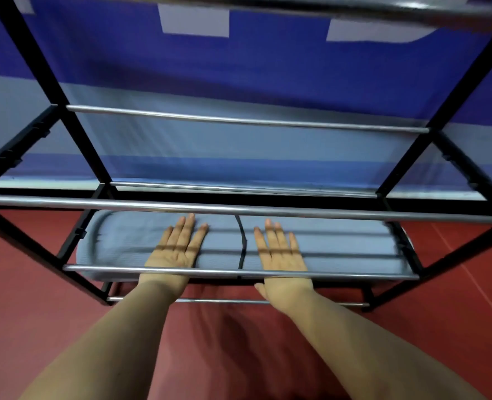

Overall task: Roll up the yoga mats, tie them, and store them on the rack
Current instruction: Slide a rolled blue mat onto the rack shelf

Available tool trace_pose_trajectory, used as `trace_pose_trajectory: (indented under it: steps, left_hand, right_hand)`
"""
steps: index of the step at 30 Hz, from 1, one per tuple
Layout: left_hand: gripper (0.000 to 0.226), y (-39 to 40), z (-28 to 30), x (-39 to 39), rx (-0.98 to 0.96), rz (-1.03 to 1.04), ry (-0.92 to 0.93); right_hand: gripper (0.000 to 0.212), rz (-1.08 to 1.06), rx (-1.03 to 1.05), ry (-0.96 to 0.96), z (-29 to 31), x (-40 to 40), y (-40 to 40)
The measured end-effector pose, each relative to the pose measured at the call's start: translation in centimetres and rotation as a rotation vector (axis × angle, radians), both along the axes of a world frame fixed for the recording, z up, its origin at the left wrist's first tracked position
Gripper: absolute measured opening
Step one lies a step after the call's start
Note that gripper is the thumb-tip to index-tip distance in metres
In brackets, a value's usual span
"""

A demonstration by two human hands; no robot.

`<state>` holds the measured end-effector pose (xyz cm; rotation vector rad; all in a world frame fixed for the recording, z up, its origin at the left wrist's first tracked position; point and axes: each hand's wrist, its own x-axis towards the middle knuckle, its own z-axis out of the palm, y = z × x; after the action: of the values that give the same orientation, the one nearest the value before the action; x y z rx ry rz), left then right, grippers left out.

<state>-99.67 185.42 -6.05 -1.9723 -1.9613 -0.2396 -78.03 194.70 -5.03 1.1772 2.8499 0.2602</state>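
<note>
Both hands, left hand [177, 246] and right hand [279, 248], lay flat with fingers straight on the rolled, strap-tied blue mat [340, 246] inside the rack [239, 210].

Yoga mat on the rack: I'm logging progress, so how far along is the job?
Done: the blue yoga mat is rolled, bound by a black strap round its middle, and lies on a lower shelf of the rack. In hand: the left hand and right hand rest on it with straight fingers, either side of the strap. Left: only letting go; no other mats are in view.
</note>
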Motion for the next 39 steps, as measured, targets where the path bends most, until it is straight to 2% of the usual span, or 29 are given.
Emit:
trace_pose_trajectory:
  steps: [3,6,7,8,10,11,12,14,16,18,20,23,26,29,32,39]
  left_hand:
    - [0.064,-1.3,0.1,0.0,-0.086,-0.194,0.187]
    - [0.064,-2.0,0.9,1.6,-0.349,-0.407,0.295]
    - [0.067,-2.2,1.5,2.5,-0.485,-0.397,0.266]
    - [0.065,-2.4,2.0,3.8,-0.541,-0.399,0.251]
    - [0.057,-2.9,3.1,6.1,-0.593,-0.453,0.279]
    - [0.056,-3.2,3.3,6.7,-0.683,-0.477,0.337]
    - [0.054,-3.4,3.5,7.5,-0.87,-0.423,0.342]
    - [0.051,-3.3,4.3,9.3,-1.066,-0.259,0.209]
    - [0.051,-2.7,6.2,11.1,-1.114,-0.075,-0.039]
    - [0.05,-1.4,8.4,12.6,-1.093,0.032,-0.257]
    - [0.048,0.0,11.4,13.5,-1.01,0.1,-0.357]
    - [0.049,0.1,17.8,14.9,-1.051,0.17,-0.374]
    - [0.048,-0.7,25.9,16.5,-1.106,0.185,-0.369]
    - [0.048,-1.3,35.3,17.8,-1.114,0.178,-0.392]
    - [0.048,-1.4,44.7,18.5,-1.104,0.195,-0.425]
    - [0.045,0.9,69.8,18.3,-0.921,0.189,-0.416]
  right_hand:
    - [0.121,0.236,-0.06,-0.001,0.7,2.9,-0.8]
    - [0.083,0.426,-0.005,-0.126,1.4,4.8,-0.4]
    - [0.068,0.493,0.004,-0.148,1.5,5.0,-0.2]
    - [0.058,0.544,-0.026,-0.161,1.2,5.5,-0.1]
    - [0.056,0.567,-0.109,-0.223,1.9,6.1,-1.1]
    - [0.058,0.574,-0.131,-0.262,2.1,6.5,-1.9]
    - [0.058,0.581,-0.148,-0.28,2.0,6.8,-2.5]
    - [0.068,0.466,-0.289,-0.408,2.4,7.2,-3.4]
    - [0.073,0.321,-0.475,-0.438,3.7,7.0,-3.8]
    - [0.061,0.252,-0.559,-0.414,5.7,6.7,-3.8]
    - [0.052,0.201,-0.61,-0.365,9.1,6.4,-3.2]
    - [0.047,0.101,-0.648,-0.283,16.2,6.5,-2.9]
    - [0.051,0.017,-0.752,-0.309,24.9,7.6,-3.4]
    - [0.046,-0.019,-0.786,-0.308,34.6,8.5,-3.7]
    - [0.045,-0.026,-0.732,-0.319,44.5,8.8,-3.5]
    - [0.043,-0.039,-0.57,-0.256,70.6,8.6,-1.8]
